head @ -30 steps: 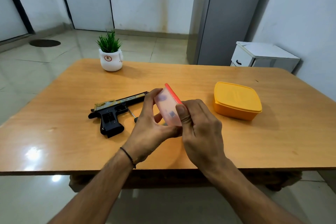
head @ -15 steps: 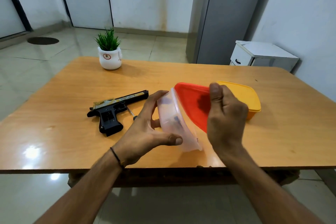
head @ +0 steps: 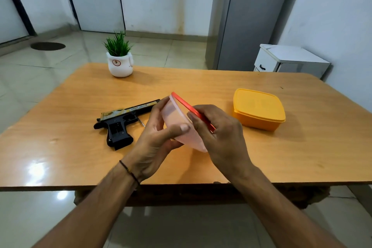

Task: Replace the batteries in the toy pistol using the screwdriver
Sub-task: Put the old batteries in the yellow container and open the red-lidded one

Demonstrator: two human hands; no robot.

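A black and gold toy pistol (head: 120,122) lies on its side on the wooden table (head: 201,86), left of centre. A thin metal screwdriver shaft (head: 141,122) pokes out beside it; the rest is hidden behind my left hand. My left hand (head: 159,139) grips a translucent pink container (head: 181,125), tilted on its side above the table. My right hand (head: 219,135) holds the red lid (head: 191,108) against the container's mouth, fingers curled round its edge. What is inside the container cannot be made out.
A yellow lidded box (head: 259,108) sits on the table to the right. A small potted plant (head: 119,56) in a white pot stands at the far left. Beyond the table are a grey fridge (head: 241,16) and a white cabinet (head: 289,60).
Half a second ago the red lid was swung open away from the container in my right hand. Now it lies against the container's mouth again.
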